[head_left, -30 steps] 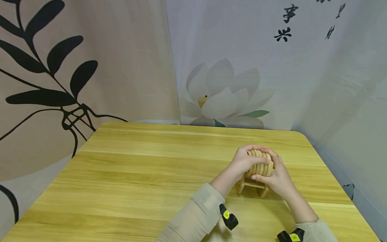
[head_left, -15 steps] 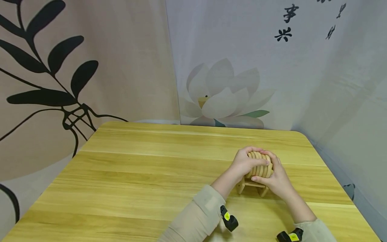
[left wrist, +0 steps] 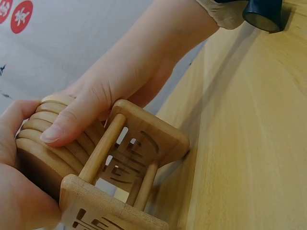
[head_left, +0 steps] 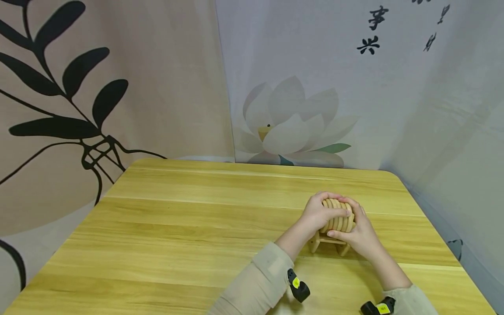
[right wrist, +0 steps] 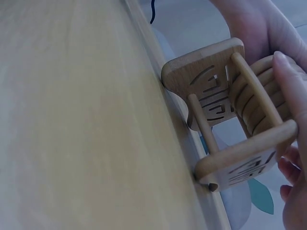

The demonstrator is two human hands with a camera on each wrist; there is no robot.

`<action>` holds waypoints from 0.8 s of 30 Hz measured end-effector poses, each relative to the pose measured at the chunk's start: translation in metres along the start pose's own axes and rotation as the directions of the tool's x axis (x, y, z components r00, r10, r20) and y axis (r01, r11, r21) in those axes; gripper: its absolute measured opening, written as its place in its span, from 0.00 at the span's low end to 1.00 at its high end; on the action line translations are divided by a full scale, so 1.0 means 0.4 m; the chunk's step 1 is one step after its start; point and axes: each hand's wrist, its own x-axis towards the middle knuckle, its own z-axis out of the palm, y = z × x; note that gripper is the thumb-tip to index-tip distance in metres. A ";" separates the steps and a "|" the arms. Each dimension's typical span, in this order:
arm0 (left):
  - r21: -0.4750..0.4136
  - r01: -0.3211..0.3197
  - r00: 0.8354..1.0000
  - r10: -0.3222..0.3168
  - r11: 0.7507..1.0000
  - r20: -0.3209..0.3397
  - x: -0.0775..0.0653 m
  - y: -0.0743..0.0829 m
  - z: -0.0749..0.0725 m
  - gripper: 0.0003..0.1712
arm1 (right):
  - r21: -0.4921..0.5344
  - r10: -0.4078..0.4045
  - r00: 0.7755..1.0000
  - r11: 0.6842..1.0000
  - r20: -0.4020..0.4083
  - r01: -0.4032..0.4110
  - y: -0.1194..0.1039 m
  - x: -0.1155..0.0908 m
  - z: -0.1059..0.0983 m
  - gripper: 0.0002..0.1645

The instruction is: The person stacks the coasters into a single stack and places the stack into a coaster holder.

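A stack of several round wooden coasters (head_left: 337, 222) stands on edge at a small wooden rack (head_left: 327, 240) with slotted end panels joined by rods. My left hand (head_left: 318, 213) grips the stack from the left, its thumb laid across the coasters. From the right, my right hand (head_left: 361, 227) holds the same stack, fingers over the top and thumb low at the near side. In the left wrist view the coasters (left wrist: 45, 143) sit against the upper rod of the rack (left wrist: 144, 134). Whether they rest fully on the rods is partly hidden by the hands.
The rack stands on a wooden table (head_left: 177, 236), toward its right side. Behind the table hangs a printed cloth (head_left: 299, 43) with a lotus and dark leaves. A black wrist camera (head_left: 298, 284) is strapped at the left sleeve, another camera (head_left: 378, 307) at the right.
Both hands and the coaster stack have sunk very slightly toward the rack. Their grip looks the same, and the rack has barely moved.
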 end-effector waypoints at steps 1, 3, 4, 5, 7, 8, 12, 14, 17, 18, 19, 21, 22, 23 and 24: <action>0.004 -0.004 1.000 0.004 1.000 0.002 0.000 -0.001 0.000 0.18 | 0.001 0.001 1.000 1.000 0.002 -0.001 -0.001 0.000 0.000 0.54; 0.011 -0.007 1.000 0.007 1.000 0.005 0.001 -0.003 0.000 0.19 | 0.000 0.001 1.000 1.000 0.004 -0.001 -0.002 -0.001 -0.002 0.54; 0.013 -0.007 1.000 0.007 1.000 0.004 0.001 -0.003 0.000 0.19 | -0.001 0.003 1.000 1.000 0.005 -0.003 -0.002 -0.001 -0.002 0.54; 0.015 -0.008 1.000 0.008 1.000 0.004 0.001 -0.003 0.000 0.19 | -0.005 0.004 1.000 1.000 0.005 -0.004 -0.001 -0.001 -0.002 0.54; 0.016 -0.007 1.000 0.007 1.000 -0.002 0.000 -0.003 0.000 0.18 | -0.014 0.010 1.000 1.000 0.011 -0.010 0.001 -0.002 -0.002 0.54; 0.016 -0.009 1.000 0.009 1.000 -0.005 0.000 -0.004 0.001 0.18 | -0.014 0.013 1.000 1.000 0.014 -0.013 0.002 -0.002 -0.002 0.54; 0.009 -0.027 1.000 0.027 1.000 -0.012 -0.001 -0.006 0.000 0.18 | 0.015 0.025 0.999 1.000 0.023 -0.025 0.007 -0.002 0.001 0.53; 0.010 -0.043 0.999 0.043 0.999 -0.007 0.000 -0.009 -0.001 0.18 | 0.032 0.029 0.999 0.999 0.025 -0.030 0.007 -0.003 0.002 0.53; 0.037 -0.059 0.998 0.059 0.998 -0.001 0.000 -0.012 -0.004 0.18 | 0.026 0.031 0.999 0.999 0.029 -0.032 0.008 -0.004 0.003 0.52; 0.047 -0.062 0.998 0.062 0.997 0.002 0.000 -0.014 -0.005 0.18 | 0.021 0.029 0.999 0.999 0.030 -0.030 0.008 -0.005 0.003 0.52; 0.055 -0.063 0.998 0.063 0.996 0.007 0.000 -0.016 -0.006 0.18 | 0.015 0.026 0.999 1.000 0.029 -0.027 0.008 -0.005 0.003 0.52; 0.082 -0.066 0.998 0.065 0.994 0.009 0.000 -0.018 -0.008 0.18 | 0.009 0.014 1.000 1.000 0.026 -0.015 0.006 -0.006 0.004 0.52; 0.100 -0.067 0.998 0.067 0.993 0.007 -0.001 -0.018 -0.008 0.18 | 0.007 0.007 1.000 1.000 0.023 -0.007 0.005 -0.007 0.004 0.51; 0.107 -0.068 0.998 0.068 0.992 0.008 -0.001 -0.019 -0.009 0.18 | 0.008 0.001 1.000 1.000 0.017 -0.001 0.005 -0.008 0.005 0.51; 0.112 -0.070 0.998 0.069 0.991 0.009 -0.002 -0.020 -0.009 0.18 | 0.008 -0.004 1.000 1.000 0.012 0.004 0.005 -0.008 0.005 0.51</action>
